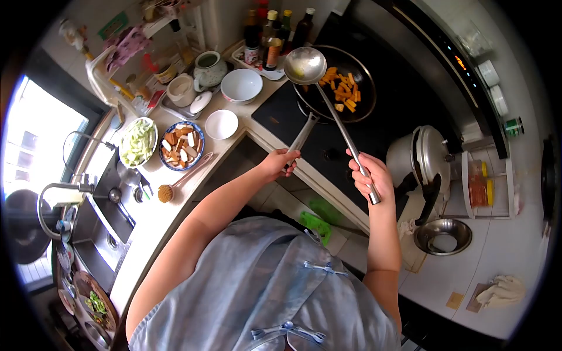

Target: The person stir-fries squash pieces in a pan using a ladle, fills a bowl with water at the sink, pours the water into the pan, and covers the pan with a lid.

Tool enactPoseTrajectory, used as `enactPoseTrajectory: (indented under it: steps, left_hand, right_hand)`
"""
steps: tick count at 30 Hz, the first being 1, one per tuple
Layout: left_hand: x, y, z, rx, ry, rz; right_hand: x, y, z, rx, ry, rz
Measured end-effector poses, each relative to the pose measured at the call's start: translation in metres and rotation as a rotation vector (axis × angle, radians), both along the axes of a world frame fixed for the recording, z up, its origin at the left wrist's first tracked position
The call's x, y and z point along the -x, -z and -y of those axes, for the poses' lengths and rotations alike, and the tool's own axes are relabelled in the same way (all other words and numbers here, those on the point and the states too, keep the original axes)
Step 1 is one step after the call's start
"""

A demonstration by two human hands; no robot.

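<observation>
My left hand (278,164) is closed around the handle of a dark frying pan (364,88) on the stove. Orange chunks of food (346,92), perhaps pumpkin, lie spread over the right part of the pan. In my right hand (373,176) is the long metal handle of a ladle (305,64). The ladle's round bowl is raised over the pan's left edge and covers part of it. A little yellowish residue shows inside the bowl.
Left of the stove stand a white bowl (242,85), a small white bowl (222,124), a plate of sliced brown-and-white food (181,146) and chopped pale green vegetables (138,142). Sauce bottles (273,47) stand behind. A pressure cooker (404,158) and metal basin (465,234) are at right; a sink (99,222) is left.
</observation>
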State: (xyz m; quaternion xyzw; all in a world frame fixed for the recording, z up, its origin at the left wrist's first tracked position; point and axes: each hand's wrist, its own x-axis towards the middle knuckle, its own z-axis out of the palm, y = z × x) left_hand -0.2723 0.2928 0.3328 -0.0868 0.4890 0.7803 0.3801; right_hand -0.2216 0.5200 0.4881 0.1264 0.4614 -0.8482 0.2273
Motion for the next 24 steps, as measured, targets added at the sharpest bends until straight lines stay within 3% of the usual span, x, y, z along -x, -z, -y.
enactPoseTrajectory:
  steps: [9,11,12,13,17,19,22,24]
  left_hand:
    - [0.002,0.020,0.002,-0.053,0.015,-0.012]
    - [0.000,0.025,-0.003,-0.016,-0.122,-0.035]
    - [-0.003,0.004,0.000,0.126,-0.165,0.048]
    - [0.002,0.010,0.004,0.145,-0.073,0.064]
    - [0.003,0.013,0.000,0.127,0.000,-0.035]
    - [-0.002,-0.003,0.004,0.105,0.004,-0.039]
    - [0.000,0.005,0.005,0.018,0.011,-0.052]
    - [0.000,0.007,0.004,0.002,-0.001,-0.046]
  right_hand:
    - [0.002,0.000,0.090,-0.134,-0.380,0.060]
    - [0.003,0.012,0.115,-0.195,-0.499,0.036]
    - [0.003,0.019,0.128,-0.243,-0.558,0.013]
    - [0.003,0.026,0.139,-0.290,-0.614,-0.009]
    - [-0.002,0.053,0.173,-0.655,-0.887,-0.327]
    - [-0.009,0.024,0.187,-0.946,-1.025,-0.406]
    - [-0.021,0.065,0.177,-0.952,-0.650,-1.204]
    - [-0.029,0.053,0.173,-1.004,-0.722,-1.095]
